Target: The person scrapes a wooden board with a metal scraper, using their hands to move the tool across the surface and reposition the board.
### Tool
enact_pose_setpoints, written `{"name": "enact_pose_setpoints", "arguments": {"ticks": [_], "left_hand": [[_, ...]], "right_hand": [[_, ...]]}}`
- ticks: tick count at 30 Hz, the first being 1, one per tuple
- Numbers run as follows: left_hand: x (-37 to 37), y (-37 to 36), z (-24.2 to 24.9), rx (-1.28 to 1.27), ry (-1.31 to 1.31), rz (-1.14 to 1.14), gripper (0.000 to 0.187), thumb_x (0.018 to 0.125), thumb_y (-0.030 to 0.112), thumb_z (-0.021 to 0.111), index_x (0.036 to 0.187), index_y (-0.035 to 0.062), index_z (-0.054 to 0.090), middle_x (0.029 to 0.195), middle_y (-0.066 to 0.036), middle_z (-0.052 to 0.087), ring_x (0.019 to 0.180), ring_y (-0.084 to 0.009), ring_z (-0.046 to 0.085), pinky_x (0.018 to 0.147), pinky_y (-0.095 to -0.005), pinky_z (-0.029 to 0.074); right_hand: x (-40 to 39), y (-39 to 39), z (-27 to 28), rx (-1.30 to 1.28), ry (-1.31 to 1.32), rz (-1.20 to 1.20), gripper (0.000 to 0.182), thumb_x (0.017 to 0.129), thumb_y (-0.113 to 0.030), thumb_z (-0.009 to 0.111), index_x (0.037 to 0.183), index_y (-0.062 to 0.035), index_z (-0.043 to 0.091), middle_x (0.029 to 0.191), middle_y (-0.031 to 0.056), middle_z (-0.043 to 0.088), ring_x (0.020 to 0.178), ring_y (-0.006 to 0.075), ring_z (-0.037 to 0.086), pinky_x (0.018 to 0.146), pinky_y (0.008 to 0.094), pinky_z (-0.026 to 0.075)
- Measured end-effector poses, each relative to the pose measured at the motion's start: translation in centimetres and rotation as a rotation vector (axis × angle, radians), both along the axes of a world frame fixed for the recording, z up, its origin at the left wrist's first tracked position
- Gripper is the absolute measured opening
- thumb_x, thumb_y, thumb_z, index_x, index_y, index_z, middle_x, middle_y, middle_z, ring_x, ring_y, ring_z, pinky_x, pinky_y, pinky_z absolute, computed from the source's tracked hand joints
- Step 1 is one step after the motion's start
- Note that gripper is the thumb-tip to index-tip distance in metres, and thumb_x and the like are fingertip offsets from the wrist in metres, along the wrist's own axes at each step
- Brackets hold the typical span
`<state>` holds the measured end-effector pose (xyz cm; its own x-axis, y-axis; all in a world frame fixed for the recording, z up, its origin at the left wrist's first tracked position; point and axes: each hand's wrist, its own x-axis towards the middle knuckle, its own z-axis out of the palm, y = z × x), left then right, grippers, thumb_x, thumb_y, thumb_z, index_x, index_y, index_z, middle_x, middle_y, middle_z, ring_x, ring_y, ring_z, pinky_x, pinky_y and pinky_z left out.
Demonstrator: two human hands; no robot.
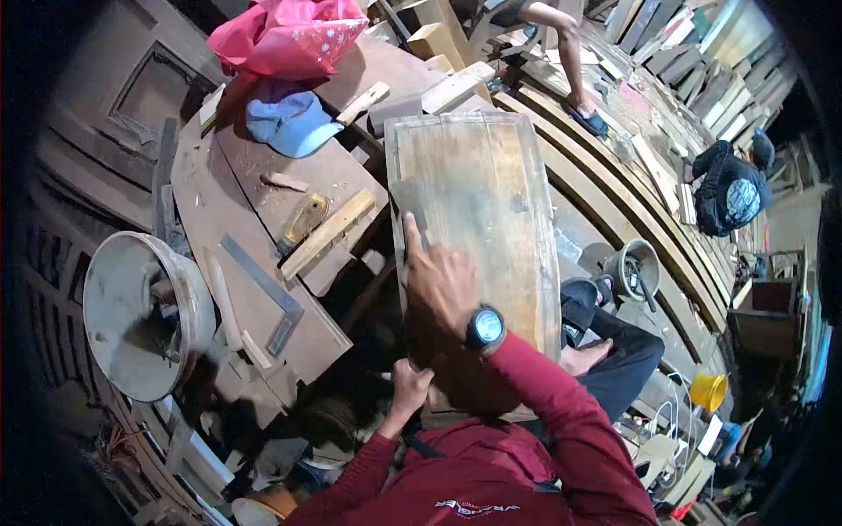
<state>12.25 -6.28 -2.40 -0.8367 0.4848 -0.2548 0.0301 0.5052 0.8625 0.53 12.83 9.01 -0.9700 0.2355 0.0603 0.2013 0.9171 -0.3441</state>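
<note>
A pale, worn wooden panel (491, 202) stretches away in front of my body. Over its left side is my right hand (443, 285), with a watch on the wrist. Its index finger lies stretched along a thin, dark flat piece (409, 200) that rests on the panel; the other fingers are curled, and their tips are hidden. Lower down, my left hand (410, 386) is closed at the panel's near left edge, thumb on top and fingers mostly out of sight.
To the left are a metal square (263, 289), a yellow hand plane (307, 215), a blue cap (291, 124), a pink bag (285, 39) and a white bucket (132, 316). At right are long curved boards, a small bucket (633, 270) and a crouching person (732, 188).
</note>
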Motion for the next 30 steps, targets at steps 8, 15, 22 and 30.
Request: {"name": "enact_pose_setpoints", "arguments": {"ticks": [8, 15, 22, 30], "left_hand": [[0.5, 1.1, -0.6, 0.081, 0.110, 0.270, 0.026, 0.073, 0.014, 0.058, 0.066, -0.0090, 0.048, 0.061, -0.028, 0.051, 0.056, -0.0328, 0.055, 0.055, -0.0473, 0.041], [0.0, 1.8, 3.2, 0.248, -0.170, 0.186, 0.035, 0.083, 0.025, 0.071, 0.072, -0.0053, 0.058, 0.059, -0.011, 0.055, 0.062, -0.0105, 0.050, 0.055, -0.0381, 0.044], [0.2, 1.3, 0.7, 0.253, -0.160, 0.218, 0.042, 0.085, 0.030, 0.079, 0.074, -0.0057, 0.061, 0.062, -0.008, 0.060, 0.061, -0.0120, 0.054, 0.056, -0.0382, 0.046], [0.0, 1.6, 3.3, 0.270, -0.215, 0.197, 0.046, 0.084, 0.036, 0.081, 0.082, -0.0081, 0.067, 0.070, -0.018, 0.069, 0.068, -0.0135, 0.064, 0.060, -0.0375, 0.049]], "right_hand": [[-1.3, -1.5, -1.9, 0.029, 0.104, -0.027, 0.079, 0.083, -0.019, 0.064, 0.155, -0.0033, 0.036, 0.064, 0.0135, 0.065, 0.053, 0.0305, 0.065, 0.048, 0.0435, 0.050], [1.2, 0.3, -2.8, 0.236, 0.161, 0.071, 0.070, 0.088, -0.012, 0.058, 0.155, -0.0034, 0.039, 0.056, 0.0076, 0.057, 0.044, 0.0194, 0.057, 0.039, 0.0372, 0.042], [-5.1, 0.5, -1.8, 0.141, 0.197, 0.024, 0.069, 0.086, -0.011, 0.059, 0.152, 0.0001, 0.040, 0.064, 0.0124, 0.063, 0.054, 0.0254, 0.062, 0.048, 0.0404, 0.047], [1.5, -0.8, -2.6, 0.158, 0.001, 0.052, 0.078, 0.087, -0.013, 0.059, 0.159, -0.0085, 0.031, 0.067, 0.0127, 0.065, 0.053, 0.0277, 0.065, 0.046, 0.0425, 0.049]]}}
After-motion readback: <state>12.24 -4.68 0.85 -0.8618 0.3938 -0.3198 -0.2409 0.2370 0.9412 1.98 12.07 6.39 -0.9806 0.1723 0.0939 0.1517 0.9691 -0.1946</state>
